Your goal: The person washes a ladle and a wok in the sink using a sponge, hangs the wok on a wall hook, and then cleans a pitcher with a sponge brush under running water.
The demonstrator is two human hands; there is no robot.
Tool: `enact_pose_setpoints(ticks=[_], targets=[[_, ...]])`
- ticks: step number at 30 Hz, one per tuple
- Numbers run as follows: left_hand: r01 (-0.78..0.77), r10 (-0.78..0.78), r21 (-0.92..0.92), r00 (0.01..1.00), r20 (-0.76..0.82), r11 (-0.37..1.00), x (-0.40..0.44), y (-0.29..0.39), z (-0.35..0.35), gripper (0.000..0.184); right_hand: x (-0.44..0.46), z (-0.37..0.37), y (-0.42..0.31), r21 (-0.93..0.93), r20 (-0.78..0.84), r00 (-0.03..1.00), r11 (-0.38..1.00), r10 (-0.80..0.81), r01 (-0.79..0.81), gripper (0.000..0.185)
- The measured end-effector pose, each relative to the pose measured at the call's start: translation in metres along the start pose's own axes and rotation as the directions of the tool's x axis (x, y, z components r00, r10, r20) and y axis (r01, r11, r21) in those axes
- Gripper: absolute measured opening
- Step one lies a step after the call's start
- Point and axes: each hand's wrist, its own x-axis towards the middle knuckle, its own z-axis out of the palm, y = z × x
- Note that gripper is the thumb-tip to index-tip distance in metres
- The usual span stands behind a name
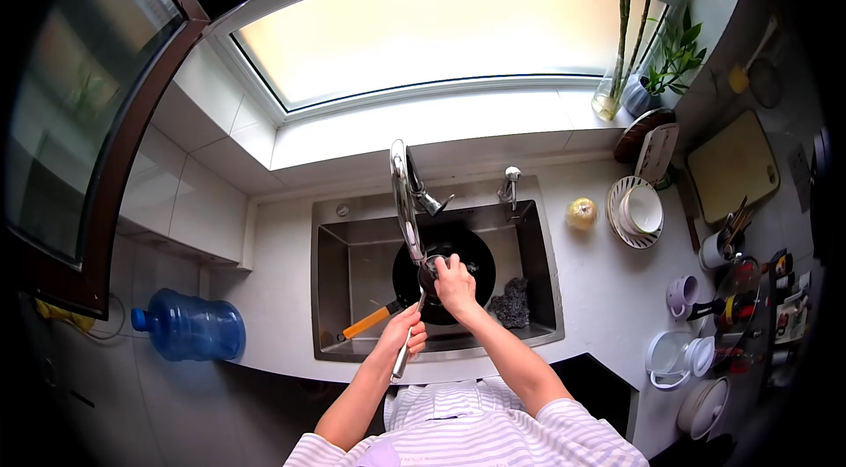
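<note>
Steel sink (331, 291), set in a white counter (589, 291): a black pan (477, 257) lies in it toward the middle, its orange handle (370, 321) pointing to the near left corner. Left hand (403, 333): closed around the handle of a ladle (401, 365), which is held over the pan, its lower end reaching the sink's near edge. Right hand (456, 285): fingers bent at the ladle's head; whether they grip it or press something against it cannot be told, the fingers covering the spot. The tap (404, 194) arches from the far edge toward the ladle's head. A dark scrubber (511, 302) lies near the right wall, toward the near right corner.
</note>
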Motion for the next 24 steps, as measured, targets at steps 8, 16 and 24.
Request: enact_pose_setpoints(ticks=[8,16,24], targets=[[0.021,-0.02,0.023,0.999,-0.033,1.0,0.003,-0.002,-0.01,0.019,0.011,-0.001,0.003,0.317,-0.104,0.977,0.925,-0.185,0.209,0.035],[-0.017,0.017,0.039,1.0,0.011,0.999,0.008,0.015,-0.002,0.022,0.002,0.008,0.009,0.608,0.043,0.993,0.791,-0.107,0.059,0.031],[0.118,-0.116,-0.037,0.992,0.055,0.992,0.045,0.034,-0.025,0.026,-0.013,-0.018,-0.01,0.801,0.267,0.959,0.575,-0.096,-0.166,0.025]])
